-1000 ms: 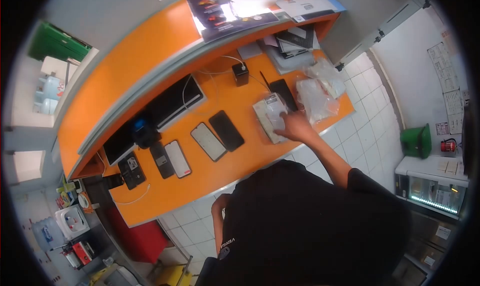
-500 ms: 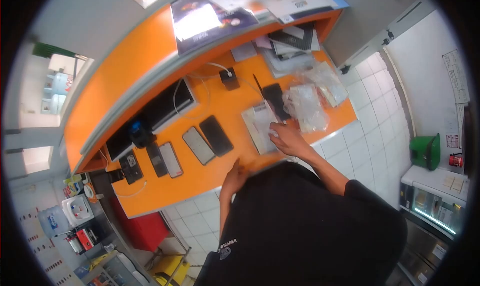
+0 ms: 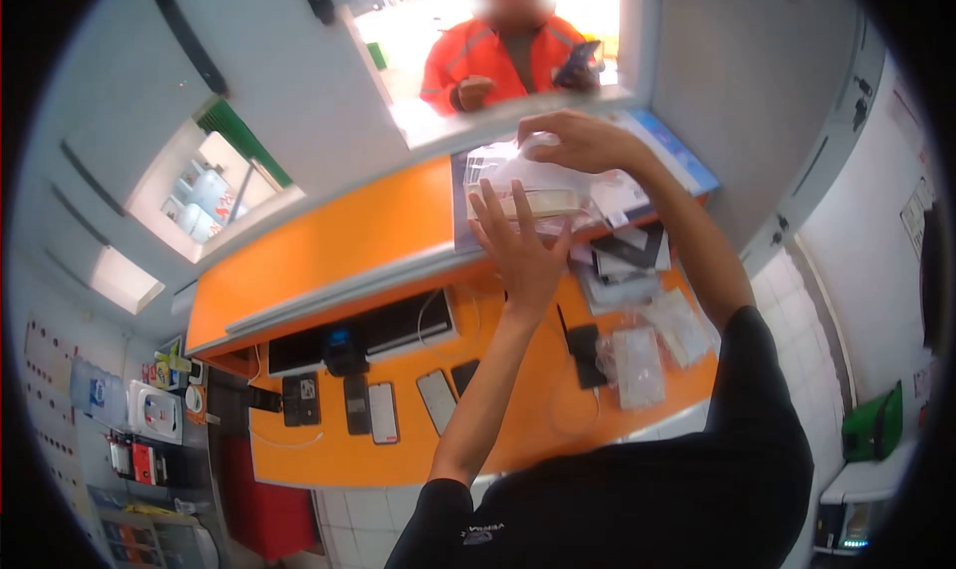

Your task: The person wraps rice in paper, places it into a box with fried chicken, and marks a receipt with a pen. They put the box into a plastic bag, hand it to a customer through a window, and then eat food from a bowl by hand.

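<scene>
On the raised orange shelf in front of me lies a pale packet in clear plastic [image 3: 543, 205], on top of printed sheets. My left hand [image 3: 520, 250] is held over its near side with the fingers spread. Above the packet's far edge, my right hand [image 3: 578, 141] is curled round something whitish that I cannot make out. Behind the shelf, at the window opening, stands a person in a red-orange jacket [image 3: 453, 66], who holds a dark phone [image 3: 578, 64].
Several phones, one of them white-screened [image 3: 382, 413], lie on the lower orange desk [image 3: 538, 410]. A black keyboard, a dark device [image 3: 344, 352] and a white cable are there too. Plastic-wrapped packets [image 3: 637, 368] lie at the desk's right. A grey cabinet stands at the right.
Both my hands have moved forward from the lower desk to the raised shelf. The pale packet has gone from the desk to the shelf. The view has tilted up, and the person at the window now shows.
</scene>
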A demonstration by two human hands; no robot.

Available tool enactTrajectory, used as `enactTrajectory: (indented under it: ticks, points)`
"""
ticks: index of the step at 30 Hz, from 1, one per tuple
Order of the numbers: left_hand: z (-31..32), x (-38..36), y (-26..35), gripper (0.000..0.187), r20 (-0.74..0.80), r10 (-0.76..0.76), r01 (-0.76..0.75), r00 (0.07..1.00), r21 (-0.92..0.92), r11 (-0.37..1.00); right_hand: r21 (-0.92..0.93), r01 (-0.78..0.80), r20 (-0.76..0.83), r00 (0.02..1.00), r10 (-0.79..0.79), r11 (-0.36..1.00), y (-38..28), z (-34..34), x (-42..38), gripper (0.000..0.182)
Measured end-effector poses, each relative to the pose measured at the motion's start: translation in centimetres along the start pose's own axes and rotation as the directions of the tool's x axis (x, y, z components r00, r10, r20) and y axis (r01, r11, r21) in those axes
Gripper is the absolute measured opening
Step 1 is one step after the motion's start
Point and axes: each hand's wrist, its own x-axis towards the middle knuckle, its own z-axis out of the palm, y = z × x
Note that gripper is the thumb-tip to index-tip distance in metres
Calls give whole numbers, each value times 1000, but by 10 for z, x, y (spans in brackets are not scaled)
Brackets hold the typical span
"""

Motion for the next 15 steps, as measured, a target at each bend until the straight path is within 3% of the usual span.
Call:
enactTrajectory:
  ticks: [6,9,15]
  points:
    - [76,18,-52,88,135,-92,53,987,269,962,123,8,35,999,-12,992,98,27,78,26]
    - [89,23,-47,81,176,-183,133,967,262,956,145,-24,-12,1000,26,989,126,33,93,27]
    - [92,19,-47,79,264,-173,100,949,269,958,164,-105,-40,993,112,981,161,47,96,32]
